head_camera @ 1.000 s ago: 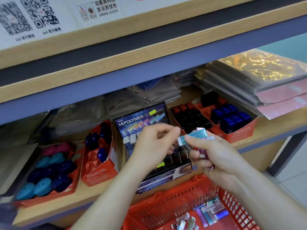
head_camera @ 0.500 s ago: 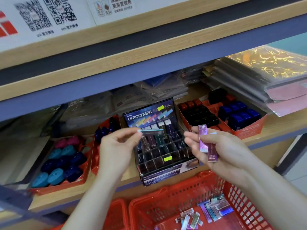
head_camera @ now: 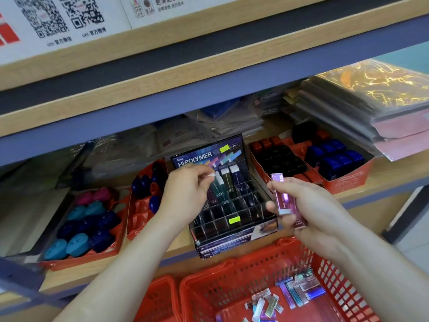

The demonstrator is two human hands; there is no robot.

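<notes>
Two purple erasers stay gripped in the right hand, fingers curled round them, just beside the display box. The left hand has tipped its pinched teal eraser from flat to end-down over a back slot, so this one looks nearly shelved. More wait in the red basket.

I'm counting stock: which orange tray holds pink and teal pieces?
The leftmost tray, left of the left hand; the other three show only dark blue, black or red pieces.
</notes>
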